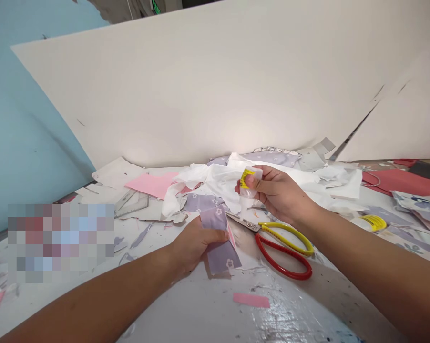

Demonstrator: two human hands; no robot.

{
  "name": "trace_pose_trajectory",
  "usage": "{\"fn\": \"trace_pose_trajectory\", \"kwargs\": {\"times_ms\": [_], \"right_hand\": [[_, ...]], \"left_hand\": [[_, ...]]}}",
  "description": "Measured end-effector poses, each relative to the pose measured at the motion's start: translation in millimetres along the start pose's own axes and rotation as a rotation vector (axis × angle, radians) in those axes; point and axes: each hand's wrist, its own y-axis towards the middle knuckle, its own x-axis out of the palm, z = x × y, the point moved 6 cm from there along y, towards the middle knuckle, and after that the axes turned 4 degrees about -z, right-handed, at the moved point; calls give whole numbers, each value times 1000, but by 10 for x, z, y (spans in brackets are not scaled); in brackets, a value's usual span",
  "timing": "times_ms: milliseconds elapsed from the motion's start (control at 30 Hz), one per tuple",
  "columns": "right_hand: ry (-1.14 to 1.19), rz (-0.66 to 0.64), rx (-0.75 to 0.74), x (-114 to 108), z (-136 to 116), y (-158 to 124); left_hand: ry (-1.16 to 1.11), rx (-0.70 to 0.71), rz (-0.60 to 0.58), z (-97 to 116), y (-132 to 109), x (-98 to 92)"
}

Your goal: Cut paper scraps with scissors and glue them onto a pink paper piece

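My left hand [190,244] pinches a lilac flower-print piece [220,259], with its thumb on top; whether it is paper or cloth I cannot tell. A pink layer shows along the right edge of this piece. Above and to the right, my right hand [277,190] is closed around a small clear squeeze bottle [249,189] with a yellow label, its nozzle pointing down. The nozzle tip is apart from the lilac piece. Below that hand lie scissors [253,227] with one yellow and one red handle, their blade tips close to the lilac piece.
A pink strip [251,300] lies on the white tabletop [186,309]. White crumpled material [215,178], a pink sheet [152,183] and a clear set square [132,204] sit behind. At right are another yellow-labelled bottle [371,222] and red sheets [404,183]. A white board [215,90] stands behind.
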Motion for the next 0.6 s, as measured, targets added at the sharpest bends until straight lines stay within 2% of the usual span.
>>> {"fn": "trace_pose_trajectory", "kwargs": {"times_ms": [100, 333, 600], "right_hand": [[21, -58, -30, 55, -36, -12], [125, -112, 103, 116, 23, -51], [72, -315, 78, 173, -26, -75]], "left_hand": [[3, 5, -4, 15, -2, 12], [12, 14, -5, 36, -25, 22], [7, 30, -33, 58, -30, 66]]}}
